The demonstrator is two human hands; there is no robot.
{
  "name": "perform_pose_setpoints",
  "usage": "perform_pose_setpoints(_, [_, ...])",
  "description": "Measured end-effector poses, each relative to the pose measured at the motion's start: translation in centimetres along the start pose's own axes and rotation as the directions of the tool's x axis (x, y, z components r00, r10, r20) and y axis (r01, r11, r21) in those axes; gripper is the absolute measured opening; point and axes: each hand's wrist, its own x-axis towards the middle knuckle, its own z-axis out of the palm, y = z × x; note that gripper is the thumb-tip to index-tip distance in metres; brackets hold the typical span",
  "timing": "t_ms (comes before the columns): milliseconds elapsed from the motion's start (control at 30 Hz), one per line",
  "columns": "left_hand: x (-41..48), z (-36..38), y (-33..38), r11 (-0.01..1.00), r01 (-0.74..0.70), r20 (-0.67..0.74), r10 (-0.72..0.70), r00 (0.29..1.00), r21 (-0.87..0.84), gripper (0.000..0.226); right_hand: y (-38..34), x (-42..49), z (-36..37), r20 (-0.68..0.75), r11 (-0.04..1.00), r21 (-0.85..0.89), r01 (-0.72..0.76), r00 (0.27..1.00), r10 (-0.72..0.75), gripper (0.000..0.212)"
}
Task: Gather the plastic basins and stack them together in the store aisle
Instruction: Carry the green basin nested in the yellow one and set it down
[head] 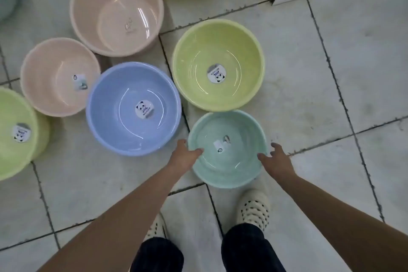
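Both hands are gripping the small mint-green basin (227,149), which is sitting on the tiled floor (331,73) just ahead of the person's feet. The left hand (184,157) is clamping the basin's left rim, thumb inside the bowl & fingers going down the outside. The right hand (276,160) is holding the right rim, thumb tip inside the edge, other fingers spread over the outside.

Just beyond the hands, the lime-green basin (218,65) w/ a panda sticker is sitting rim-to-rim against the mint one. Beyond the left hand & slightly left, the blue basin (133,109) w/ a panda sticker is lying close by. Farther left of that, a small pink basin (60,77); beyond it, a bigger pink basin (117,10). Far left of the left hand, another green basin (17,134) is being cut off by the frame edge. Cream perforated clogs (254,207) are showing below the right hand.
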Motion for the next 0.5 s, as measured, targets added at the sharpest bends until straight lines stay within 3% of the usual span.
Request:
perform_pose_setpoints(67, [1.3, 0.9, -0.6, 0.997, -0.017, -0.007, 0.016, 1.0, -0.071, 0.066, 0.5, 1.4, 1.3, 0.008, 1.0, 0.019, -0.015, 1.0, 0.015, 0.065])
perform_pose_setpoints(233, [3.2, 2.0, -1.9, 0.998, -0.036, 0.017, 0.037, 0.999, -0.054, 0.053, 2.4, 4.0, 3.8, -0.026, 0.997, 0.054, -0.056, 0.998, 0.058, 0.053])
perform_pose_setpoints(367, [2.1, 1.7, -3.2, 0.992, -0.104, -0.051, 0.107, 0.993, 0.071, 0.031, 3.4, 1.6, 3.8, -0.079, 0.998, -0.044, -0.051, 0.996, 0.047, 0.031])
perform_pose_setpoints(500, [-2.3, 0.1, -3.3, 0.987, -0.15, -0.05, 0.147, 0.988, -0.051, 0.029, 3.0, -3.0, 2.2, -0.115, 1.0, -0.015, 0.002, 0.993, -0.004, 0.017])
